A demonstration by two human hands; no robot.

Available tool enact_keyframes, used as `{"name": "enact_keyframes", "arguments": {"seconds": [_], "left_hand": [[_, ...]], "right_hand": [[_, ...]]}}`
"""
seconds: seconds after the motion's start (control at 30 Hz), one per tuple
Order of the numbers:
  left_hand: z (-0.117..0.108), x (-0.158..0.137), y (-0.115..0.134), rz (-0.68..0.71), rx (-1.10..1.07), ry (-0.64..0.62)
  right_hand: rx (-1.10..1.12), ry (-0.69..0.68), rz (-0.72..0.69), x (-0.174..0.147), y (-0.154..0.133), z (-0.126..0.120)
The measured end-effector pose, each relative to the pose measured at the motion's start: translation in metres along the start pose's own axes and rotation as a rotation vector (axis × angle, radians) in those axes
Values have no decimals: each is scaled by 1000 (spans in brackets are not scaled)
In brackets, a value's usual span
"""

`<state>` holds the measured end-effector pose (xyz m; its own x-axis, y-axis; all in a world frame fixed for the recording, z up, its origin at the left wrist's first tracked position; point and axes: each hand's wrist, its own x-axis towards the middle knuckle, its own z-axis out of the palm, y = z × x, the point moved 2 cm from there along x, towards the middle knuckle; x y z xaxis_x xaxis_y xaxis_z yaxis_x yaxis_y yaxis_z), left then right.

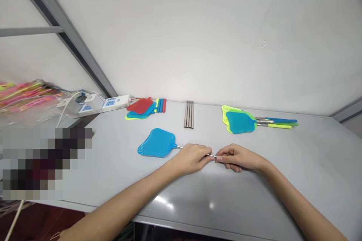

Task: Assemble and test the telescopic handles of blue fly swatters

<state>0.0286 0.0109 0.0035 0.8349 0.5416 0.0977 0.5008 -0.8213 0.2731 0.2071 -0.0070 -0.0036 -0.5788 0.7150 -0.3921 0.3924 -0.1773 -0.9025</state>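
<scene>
A blue fly swatter (157, 143) with a thin metal rod lies level, just over the grey table, its perforated head toward the left. My left hand (194, 157) is closed around the rod, a short way right of the head. With fingertips pinched together, my right hand (236, 157) grips the rod's far end. A short bare stretch of metal shows between the two hands. Whether a handle is on that end cannot be seen, since my right fingers cover it.
Behind my hands stand out several metal tubes (189, 115) in a row. At the back left are loose swatter heads (140, 106) and short coloured handles (161, 105). Swatters with handles (241, 122) are stacked at right. A power strip (110, 103) borders the left edge near bagged items (28, 98).
</scene>
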Motion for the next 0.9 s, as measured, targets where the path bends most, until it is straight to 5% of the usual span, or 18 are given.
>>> {"name": "enact_keyframes", "arguments": {"seconds": [0.9], "left_hand": [[-2, 0, 1, -31, -21, -13]], "right_hand": [[-7, -3, -2, 0, 0, 1]]}}
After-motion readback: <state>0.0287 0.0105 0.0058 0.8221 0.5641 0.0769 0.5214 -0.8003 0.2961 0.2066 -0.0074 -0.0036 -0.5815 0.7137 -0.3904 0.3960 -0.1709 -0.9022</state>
